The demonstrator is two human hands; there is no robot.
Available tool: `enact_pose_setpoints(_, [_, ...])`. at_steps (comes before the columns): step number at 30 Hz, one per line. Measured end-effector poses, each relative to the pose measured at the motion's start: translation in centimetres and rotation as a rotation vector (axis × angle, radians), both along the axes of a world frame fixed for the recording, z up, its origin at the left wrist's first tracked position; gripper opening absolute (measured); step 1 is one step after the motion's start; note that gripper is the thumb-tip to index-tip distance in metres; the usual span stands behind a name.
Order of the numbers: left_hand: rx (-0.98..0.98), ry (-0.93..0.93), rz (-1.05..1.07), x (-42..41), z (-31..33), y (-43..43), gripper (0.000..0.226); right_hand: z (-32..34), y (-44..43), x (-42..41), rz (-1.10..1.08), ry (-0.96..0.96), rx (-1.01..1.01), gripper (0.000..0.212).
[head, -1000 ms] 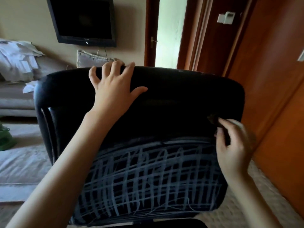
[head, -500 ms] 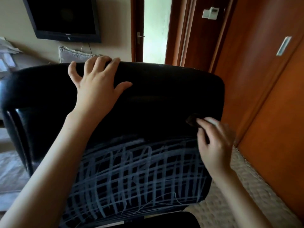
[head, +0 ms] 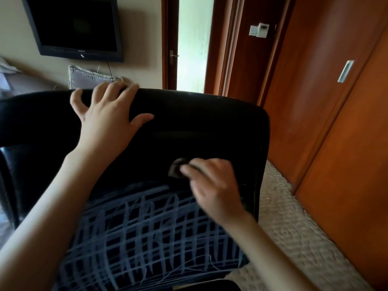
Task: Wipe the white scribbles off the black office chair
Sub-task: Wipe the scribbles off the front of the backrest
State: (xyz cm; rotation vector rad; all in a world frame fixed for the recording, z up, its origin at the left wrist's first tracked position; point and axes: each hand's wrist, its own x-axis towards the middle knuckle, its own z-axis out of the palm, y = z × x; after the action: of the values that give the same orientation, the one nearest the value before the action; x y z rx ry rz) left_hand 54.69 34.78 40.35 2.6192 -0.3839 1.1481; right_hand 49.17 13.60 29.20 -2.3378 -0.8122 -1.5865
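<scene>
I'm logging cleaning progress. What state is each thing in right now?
Chair back: upper part clean, lower part scribbled.
White scribbles: not yet wiped.
Left hand: flat on the chair's top edge.
Right hand: pressing a dark cloth on the chair.
TV: off.
Door: open.

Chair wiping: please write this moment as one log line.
left hand: braces chair top | right hand: rubs dark cloth | scribbles: lower remain

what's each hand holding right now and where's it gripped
Right hand pinches a small dark wiping pad by its right end. Left hand rests on the chair's top edge.
</scene>
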Motion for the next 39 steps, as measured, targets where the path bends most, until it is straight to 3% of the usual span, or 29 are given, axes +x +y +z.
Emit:
enact_pose_setpoints(5, [0.005, 0.045, -0.004, -0.4, 0.5, -0.5, 0.059, 3.2, -10.2, 0.4, -0.321, -0.015, 0.093, 0.027])
enact_pose_setpoints(8, [0.088, -0.005, -0.081, -0.8, 0.2, -2.5, 0.058, 3.3, -12.7, 0.0, -0.388, 0.021, 0.107, 0.024])
enact_pose_setpoints(13, [0.168, -0.069, -0.245, -2.8, -2.4, -6.9, 0.045, 0.0, -11.9, -3.3, -0.308, 0.111, 0.050, 0.021])
enact_pose_setpoints(17, [0.092, -0.115, -0.270, -3.9, -3.7, -6.1, 0.039, 6.9, -8.9, -1.2, -0.229, 0.034, 0.275, 0.022])
enact_pose_setpoints(20, [0.054, -0.126, -0.244, -4.1, -4.1, -4.5, 0.034, 11.6, -3.9, 2.7, -0.259, 0.090, 0.383, 0.022])
enact_pose_setpoints(23, [0.030, -0.127, -0.208, -4.3, -4.7, -2.9, 0.032, 13.4, 2.0, 5.6, -0.383, 0.134, 0.287, 0.022])
enact_pose_setpoints(26, [0.025, -0.130, -0.183, -4.2, -5.3, -2.2, 0.033, 14.2, 5.6, 6.5, -0.284, 0.181, 0.147, 0.025])
enact_pose_setpoints(29, [0.033, -0.129, -0.181, -4.4, -5.5, -2.3, 0.034, 14.8, 1.6, 6.7, -0.239, 0.222, 0.067, 0.027])
enact_pose_setpoints(33, [0.031, -0.132, -0.141, -4.4, -5.5, -2.7, 0.034, 13.5, -7.0, 6.1, -0.430, 0.210, 0.248, 0.029])
enact_pose_setpoints(39, [0.014, -0.131, -0.169, -5.2, -5.8, -5.1, 0.032, 9.5, -7.6, 1.8, -0.105, 0.247, 0.215, 0.026])
